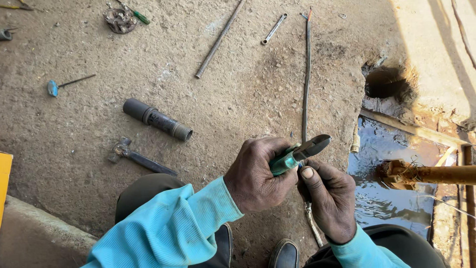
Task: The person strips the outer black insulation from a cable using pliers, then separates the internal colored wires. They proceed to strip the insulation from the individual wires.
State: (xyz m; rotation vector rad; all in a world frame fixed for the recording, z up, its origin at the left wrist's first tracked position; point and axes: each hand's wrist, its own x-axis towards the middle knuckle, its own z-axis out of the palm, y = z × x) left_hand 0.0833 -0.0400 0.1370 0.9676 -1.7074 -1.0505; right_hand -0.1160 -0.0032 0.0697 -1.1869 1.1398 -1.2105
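My left hand (260, 173) is closed around the green handles of a pair of pliers (303, 151), whose dark jaws point up and right. My right hand (329, 198) sits just below the jaws and pinches the near end of a long dark cable (306, 74). The cable runs away from me across the concrete to a far end with bared coloured wires. Both sleeves are turquoise. My shoes and knees show at the bottom edge.
A threaded dark pipe piece (157, 119), a hammer (140, 158), a thin metal rod (219, 39), a spanner (274, 29), a blue-handled tool (67, 84) and a round metal part (119, 20) lie on the concrete. At right, a water-filled pit (384, 178) holds a rusty pipe (436, 173).
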